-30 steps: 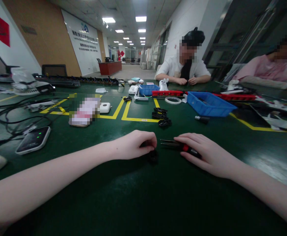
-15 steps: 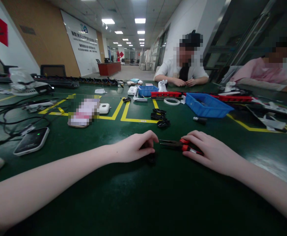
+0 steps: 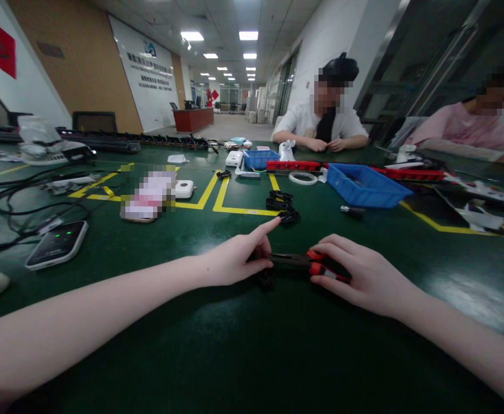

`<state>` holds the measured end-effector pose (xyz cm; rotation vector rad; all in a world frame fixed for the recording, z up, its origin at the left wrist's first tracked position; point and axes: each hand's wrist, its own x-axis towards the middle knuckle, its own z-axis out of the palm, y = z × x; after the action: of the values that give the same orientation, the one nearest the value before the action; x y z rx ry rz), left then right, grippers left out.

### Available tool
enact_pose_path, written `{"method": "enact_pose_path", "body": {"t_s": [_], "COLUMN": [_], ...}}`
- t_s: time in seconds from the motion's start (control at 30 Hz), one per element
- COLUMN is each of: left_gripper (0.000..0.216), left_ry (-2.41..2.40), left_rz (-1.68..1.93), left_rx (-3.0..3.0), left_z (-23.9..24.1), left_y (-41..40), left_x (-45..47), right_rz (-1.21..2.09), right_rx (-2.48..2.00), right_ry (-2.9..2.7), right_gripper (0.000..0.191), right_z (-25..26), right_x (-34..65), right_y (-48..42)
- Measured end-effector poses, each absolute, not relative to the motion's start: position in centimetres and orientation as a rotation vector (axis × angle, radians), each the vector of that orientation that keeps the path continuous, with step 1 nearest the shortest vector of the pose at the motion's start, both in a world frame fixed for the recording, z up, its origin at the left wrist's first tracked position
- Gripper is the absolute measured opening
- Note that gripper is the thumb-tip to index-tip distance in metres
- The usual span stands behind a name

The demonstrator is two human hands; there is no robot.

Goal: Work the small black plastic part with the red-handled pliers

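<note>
In my right hand (image 3: pixel 355 273) is a pair of red-handled needle-nose pliers (image 3: pixel 292 260), their dark jaws pointing left. The jaw tips reach the thumb side of my left hand (image 3: pixel 247 256), where the fingers partly hide them. The left index finger stretches forward while the thumb and other fingers stay curled. Just under that hand a small black part (image 3: pixel 266 279) shows; whether the fingers grip it is hard to see. Beyond the index fingertip lie several black plastic parts (image 3: pixel 280 202) in a loose group.
A blue bin (image 3: pixel 366 187) stands to the right behind a small dark cylinder (image 3: pixel 352 212). Leftward lie a phone (image 3: pixel 146 198), a white case (image 3: pixel 184 189), a black-screened device (image 3: pixel 57 244) and cables (image 3: pixel 6 201). Two people sit across the green table (image 3: pixel 217 356).
The pliers have moved left, their jaws now meeting my left hand and more closed than before. My left index finger has straightened forward from its curl.
</note>
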<state>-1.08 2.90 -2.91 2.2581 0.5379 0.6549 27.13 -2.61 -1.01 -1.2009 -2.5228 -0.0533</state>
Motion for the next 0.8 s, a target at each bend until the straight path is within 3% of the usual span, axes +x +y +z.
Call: {"method": "enact_pose_path", "body": {"t_s": [0.8], "left_gripper": [0.079], "left_ry": [0.560], "left_rz": [0.579], "left_rx": [2.305], "left_z": [-2.38], "left_y": [2.81], "left_x": [-1.21], "right_rz": [-0.013], "right_rx": [-1.195], "right_ry": [-2.519], "right_gripper": [0.031], "right_z": [-0.48], "right_x": [26.91], "right_y": [-2.71]}}
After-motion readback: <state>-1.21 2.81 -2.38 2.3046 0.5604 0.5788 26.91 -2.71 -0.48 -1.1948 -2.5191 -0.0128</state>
